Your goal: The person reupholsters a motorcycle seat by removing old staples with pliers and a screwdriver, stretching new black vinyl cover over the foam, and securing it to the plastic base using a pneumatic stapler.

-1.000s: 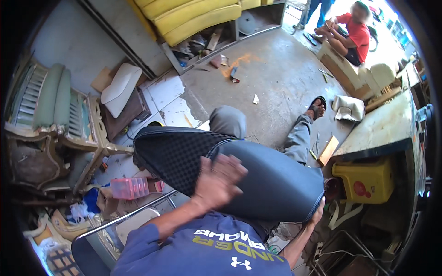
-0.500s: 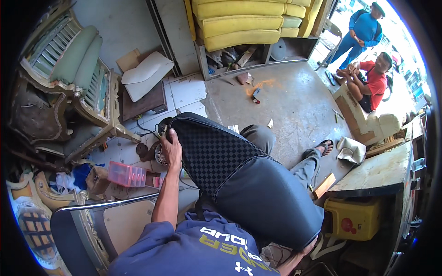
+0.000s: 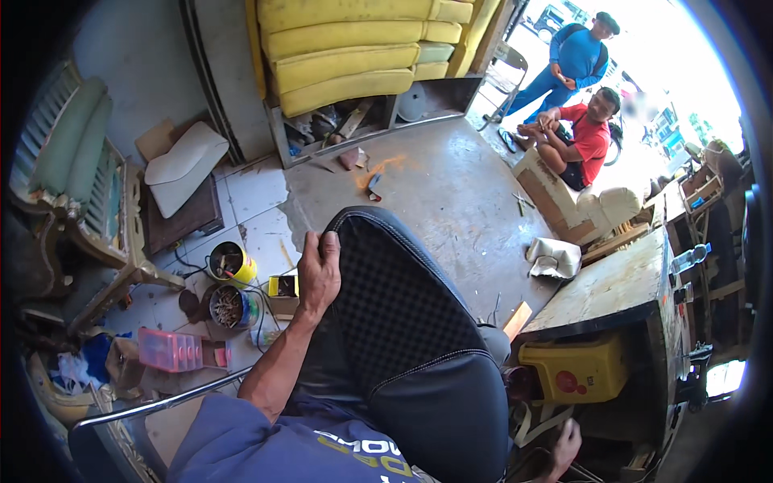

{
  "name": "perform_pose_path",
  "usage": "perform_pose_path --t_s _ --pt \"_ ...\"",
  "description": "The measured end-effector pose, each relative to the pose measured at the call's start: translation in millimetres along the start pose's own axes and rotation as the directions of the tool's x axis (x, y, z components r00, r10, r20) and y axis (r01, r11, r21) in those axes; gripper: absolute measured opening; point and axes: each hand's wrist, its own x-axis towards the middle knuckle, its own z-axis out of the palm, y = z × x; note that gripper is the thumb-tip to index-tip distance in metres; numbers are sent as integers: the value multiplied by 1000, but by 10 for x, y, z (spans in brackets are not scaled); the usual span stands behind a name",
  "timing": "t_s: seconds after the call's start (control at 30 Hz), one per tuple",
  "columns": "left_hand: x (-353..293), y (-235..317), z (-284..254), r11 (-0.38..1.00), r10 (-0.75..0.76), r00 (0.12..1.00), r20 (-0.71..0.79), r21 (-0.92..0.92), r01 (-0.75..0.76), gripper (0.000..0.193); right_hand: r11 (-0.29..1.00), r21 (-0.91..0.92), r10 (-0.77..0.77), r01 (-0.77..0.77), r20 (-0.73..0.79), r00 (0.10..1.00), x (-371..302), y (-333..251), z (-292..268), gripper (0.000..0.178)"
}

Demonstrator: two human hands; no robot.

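Note:
A long black motorcycle seat (image 3: 415, 338) with a checkered top panel and pale stitching lies across my lap, its narrow end pointing away from me. My left hand (image 3: 320, 274) is closed on the left edge near that narrow end, thumb on top. Off the seat's wide end at the lower right, my right hand (image 3: 566, 444) is in the air, fingers loosely extended and nothing visible in them. Pale straps (image 3: 541, 428) hang close beside this hand, below a yellow plastic container (image 3: 576, 370).
On the left floor are a yellow tin (image 3: 233, 264), a tub of small pieces (image 3: 231, 307) and a pink drawer box (image 3: 171, 348). A workbench (image 3: 600, 282) stands at right. Two people (image 3: 576, 60) are at the far right, one seated on an unfinished sofa piece (image 3: 555, 197).
The seat has swung more upright, its narrow end now pointing away from me. My right hand has let go of the wide end and moved off to the right. My left hand keeps its grip.

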Motion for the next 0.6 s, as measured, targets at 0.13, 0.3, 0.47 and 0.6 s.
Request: perform_pose_path --t_s 0.13,0.3,0.47,0.6 --pt "144 -323 394 997 -47 969 242 -42 59 40 884 461 -141 82 96 985 455 -1985 837 31" --pt "282 -421 534 450 -315 710 629 -560 696 50 792 283 -608 541 439 661 1020 -3299 1827 38" --pt "177 -149 404 142 -248 561 790 -543 828 55 822 285 -565 493 520 641 1047 -3070 2018 56" --pt "14 -265 733 101 -129 686 716 -678 728 52 927 13 -341 375 444 828 671 -2500 1748 62"
